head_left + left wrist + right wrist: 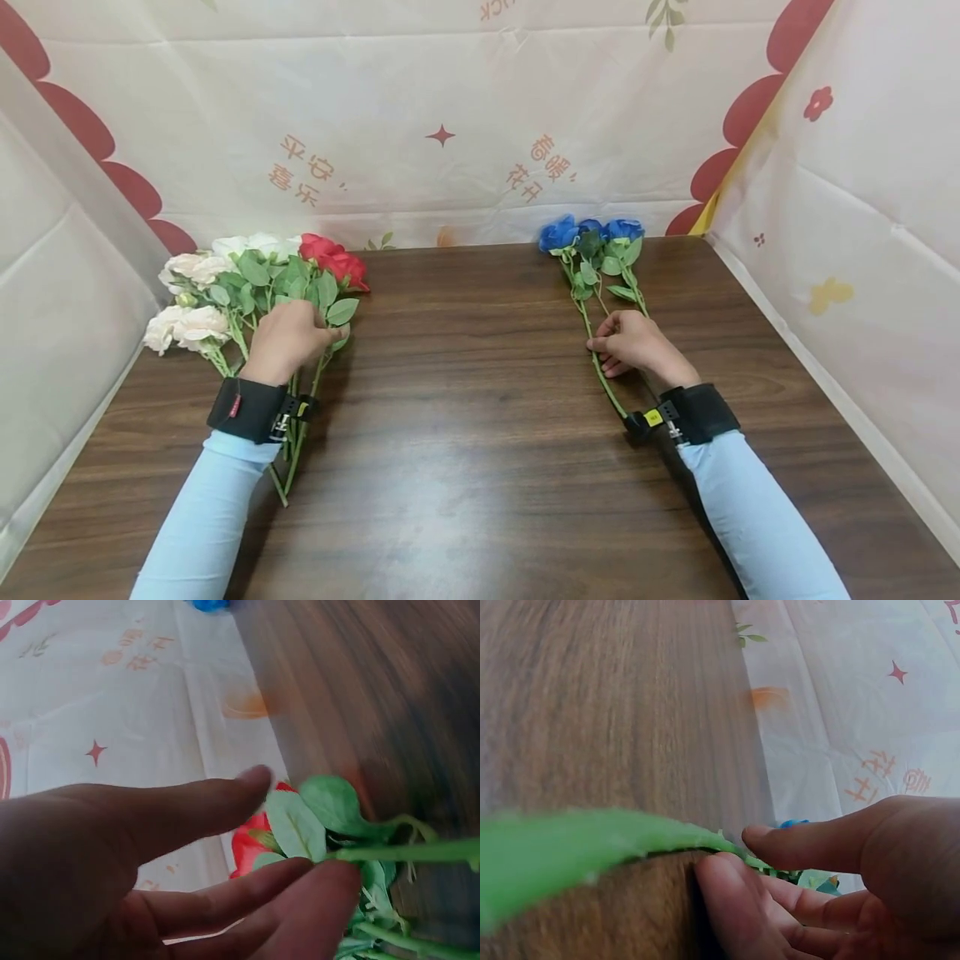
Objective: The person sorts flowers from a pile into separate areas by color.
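To the left lies a bunch of artificial flowers: red roses (333, 257), white flowers (255, 244) and pale pink flowers (197, 323), with green leaves and long stems. Over its stems is my left hand (288, 337). In the left wrist view its thumb stands apart from the fingers, whose tips touch a green stem (427, 851). Blue roses (558, 234) lie at the back right. My right hand (639, 343) pinches one blue rose's stem (592, 844) between thumb and forefinger; the stem's lower end reaches the wrist camera. Part of the other blue rose stems is hidden behind this hand.
The dark wooden table (450, 400) spreads between the two groups of flowers. A printed cloth (420, 192) hangs behind its back edge. More pale cloth stands along the left and right sides. Each wrist wears a black strap with a small camera.
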`<state>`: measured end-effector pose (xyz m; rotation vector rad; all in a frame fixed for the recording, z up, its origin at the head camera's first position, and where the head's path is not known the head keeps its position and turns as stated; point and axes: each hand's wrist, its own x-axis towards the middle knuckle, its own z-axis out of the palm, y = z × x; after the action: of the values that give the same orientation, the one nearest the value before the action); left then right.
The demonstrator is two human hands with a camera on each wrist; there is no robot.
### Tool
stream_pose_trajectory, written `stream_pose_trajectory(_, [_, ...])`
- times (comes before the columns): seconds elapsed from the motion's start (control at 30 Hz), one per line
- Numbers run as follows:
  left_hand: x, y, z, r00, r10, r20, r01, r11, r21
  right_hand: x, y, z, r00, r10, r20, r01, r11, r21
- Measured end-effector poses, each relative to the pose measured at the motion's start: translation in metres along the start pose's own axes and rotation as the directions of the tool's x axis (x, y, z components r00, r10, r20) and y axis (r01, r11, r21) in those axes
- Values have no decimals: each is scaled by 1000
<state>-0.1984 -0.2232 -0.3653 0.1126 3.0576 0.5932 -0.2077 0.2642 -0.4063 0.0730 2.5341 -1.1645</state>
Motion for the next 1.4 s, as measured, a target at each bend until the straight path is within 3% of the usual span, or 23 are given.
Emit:
stream_pose_trajectory(0.2, [2, -5, 0, 996, -24, 87, 19, 998, 65, -3, -5, -4, 1000, -15, 8, 15, 999, -35])
stream_pose_trajectory(0.37, [2, -6, 0, 990, -27, 137, 19, 998, 59, -7, -11, -10, 999, -34, 7, 34, 998, -54])
stream_pose_trajectory(0.73, [2, -3, 2, 985, -36, 170, 28, 998, 50, -15, -19, -17, 998, -60, -3, 59, 993, -98])
stream_pose_trajectory(1.03, [3, -4, 4, 980, -48, 195, 39, 998, 52, -30, -38, -15, 996, -85, -15, 83, 990, -114])
stream_pose_trajectory(1.4, [5, -6, 9, 982, -38, 185, 31, 999, 39, -53, -62, -6, 981, -190, -29, 184, 971, -156])
